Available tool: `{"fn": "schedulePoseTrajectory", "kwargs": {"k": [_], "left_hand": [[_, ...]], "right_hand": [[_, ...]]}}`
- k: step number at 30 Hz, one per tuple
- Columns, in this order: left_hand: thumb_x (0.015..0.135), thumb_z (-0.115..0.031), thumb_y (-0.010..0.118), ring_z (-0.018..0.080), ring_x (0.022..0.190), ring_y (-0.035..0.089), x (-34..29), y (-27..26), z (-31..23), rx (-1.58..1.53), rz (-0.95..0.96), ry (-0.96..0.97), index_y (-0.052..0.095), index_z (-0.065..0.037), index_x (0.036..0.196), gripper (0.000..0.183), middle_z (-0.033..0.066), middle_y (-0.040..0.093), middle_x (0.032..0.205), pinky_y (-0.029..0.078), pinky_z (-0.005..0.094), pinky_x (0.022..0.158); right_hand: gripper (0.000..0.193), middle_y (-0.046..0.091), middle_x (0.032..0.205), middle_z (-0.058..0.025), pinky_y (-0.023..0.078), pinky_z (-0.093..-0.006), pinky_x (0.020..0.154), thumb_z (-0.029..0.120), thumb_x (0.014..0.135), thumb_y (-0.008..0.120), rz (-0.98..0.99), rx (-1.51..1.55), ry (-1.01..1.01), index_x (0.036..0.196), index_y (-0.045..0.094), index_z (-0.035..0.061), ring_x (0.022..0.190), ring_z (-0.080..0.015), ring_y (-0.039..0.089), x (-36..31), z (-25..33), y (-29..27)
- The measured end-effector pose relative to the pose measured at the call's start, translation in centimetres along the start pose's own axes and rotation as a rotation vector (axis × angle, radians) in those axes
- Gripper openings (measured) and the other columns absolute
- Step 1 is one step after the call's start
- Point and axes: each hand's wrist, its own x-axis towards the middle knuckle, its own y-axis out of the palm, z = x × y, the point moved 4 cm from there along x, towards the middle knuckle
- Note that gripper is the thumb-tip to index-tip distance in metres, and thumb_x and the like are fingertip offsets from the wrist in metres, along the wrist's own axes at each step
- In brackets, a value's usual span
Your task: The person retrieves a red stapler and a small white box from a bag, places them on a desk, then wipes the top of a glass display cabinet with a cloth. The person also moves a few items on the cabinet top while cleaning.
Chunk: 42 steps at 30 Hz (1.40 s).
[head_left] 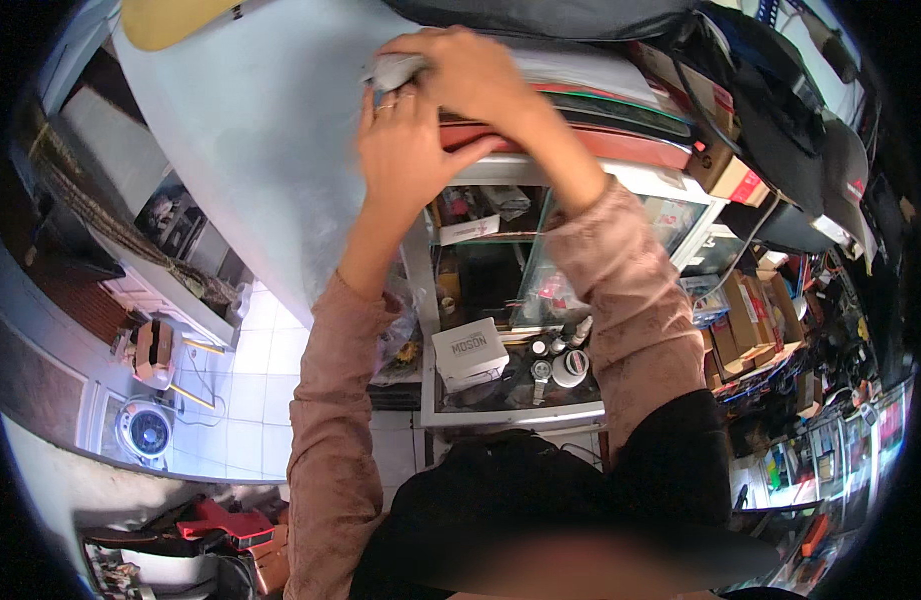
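Observation:
Both of my hands are at the top of the cabinet, beside a stack of flat folders (601, 115) in red, black and white. My right hand (471, 75) is curled over a crumpled grey-white wad (397, 70), slightly blurred; I cannot tell if it is cloth, paper or plastic. Just below it, my left hand (403, 150), with a ring on one finger, has its fingers stretched toward the wad and its thumb spread out along the folders' edge. The left fingertips are close to the wad, and whether they press on it is unclear.
Under my forearms stands a white-framed glass display cabinet (428, 330) holding a white box (470, 352), a wristwatch (541, 380) and small bottles. A pale blue-grey surface (251, 130) spreads leftward. A dark bag (581, 18) lies behind the folders; cardboard boxes (746, 320) crowd the right.

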Motion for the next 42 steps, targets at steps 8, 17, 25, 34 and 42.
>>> {"fn": "schedulePoseTrajectory", "kwargs": {"k": [8, 17, 25, 34, 42], "left_hand": [[0.071, -0.083, 0.068, 0.0331, 0.11, 0.067, -0.1, 0.1, 0.2, 0.074, -0.152, 0.068, 0.065, 0.002, 0.12, 0.097, 0.0201, 0.069, 0.118, 0.036, 0.0584, 0.115], [0.073, -0.078, 0.069, 0.0345, 0.123, 0.06, -0.6, 0.3, -0.5, 0.04, -0.173, -0.029, 0.061, 0.002, 0.126, 0.096, 0.0206, 0.064, 0.13, 0.041, 0.0516, 0.108], [0.065, -0.077, 0.074, 0.0351, 0.116, 0.058, -0.9, 0.9, -0.8, 0.046, -0.21, -0.085, 0.06, 0.004, 0.124, 0.101, 0.02, 0.064, 0.122, 0.042, 0.0463, 0.099], [0.082, -0.04, 0.062, 0.0426, 0.113, 0.059, -1.0, 2.2, -0.8, 0.133, -0.21, -0.053, 0.071, 0.001, 0.111, 0.051, 0.0218, 0.067, 0.111, 0.041, 0.0539, 0.1], [0.067, -0.076, 0.071, 0.0367, 0.115, 0.058, -0.8, 2.1, -0.7, 0.06, -0.201, -0.071, 0.066, 0.002, 0.121, 0.094, 0.0178, 0.066, 0.119, 0.041, 0.052, 0.102]], "right_hand": [[0.065, 0.067, 0.124, -0.0079, 0.052, -0.0466, 0.095, -0.012, 0.073, 0.056, -0.083, -0.093, -0.179, 0.128, 0.069, 0.0207, 0.113, -0.0365, 0.064, -7.1, -2.9, -5.9], [0.069, 0.071, 0.123, -0.0152, 0.044, -0.0325, 0.108, -0.022, 0.064, 0.046, 0.149, 0.156, -0.132, 0.124, 0.071, 0.0018, 0.121, -0.0275, 0.065, -5.9, -1.5, -10.7], [0.058, 0.068, 0.127, -0.0212, 0.05, -0.0437, 0.1, -0.012, 0.074, 0.055, 0.223, 0.085, -0.446, 0.129, 0.067, 0.0018, 0.115, -0.038, 0.065, 11.7, 4.1, 2.2], [0.053, 0.069, 0.128, -0.0189, 0.054, -0.0452, 0.097, -0.006, 0.079, 0.052, 0.775, -0.445, -0.282, 0.127, 0.07, 0.0093, 0.112, -0.0382, 0.068, 13.9, -2.1, 13.7], [0.049, 0.069, 0.128, -0.0164, 0.048, -0.037, 0.105, -0.009, 0.077, 0.053, 0.924, -0.301, -0.369, 0.122, 0.069, 0.0027, 0.12, -0.0361, 0.064, 8.8, 4.7, 8.8]]}}
